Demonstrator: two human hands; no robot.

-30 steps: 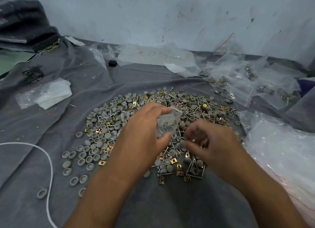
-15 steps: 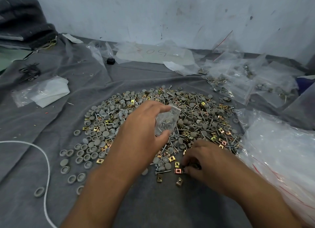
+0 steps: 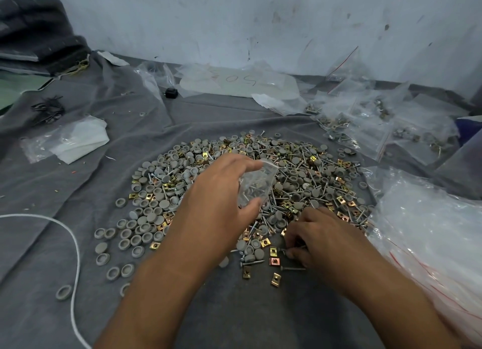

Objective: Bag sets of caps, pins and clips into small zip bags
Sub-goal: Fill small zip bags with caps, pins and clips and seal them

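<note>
Our left hand [image 3: 219, 192] pinches a small clear zip bag [image 3: 257, 184] between thumb and fingers, holding it above the heap with screws showing inside. Below and to the right of that grip, our right hand [image 3: 313, 239] curls its fingertips on a dark pin [image 3: 293, 268] at the near edge of the heap of grey round plastic caps [image 3: 146, 218], steel pins and brass square clips [image 3: 273, 261]. Everything lies on a grey cloth [image 3: 78, 192].

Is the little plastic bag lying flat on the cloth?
No, the left hand holds the small zip bag up above the pile of parts.
</note>
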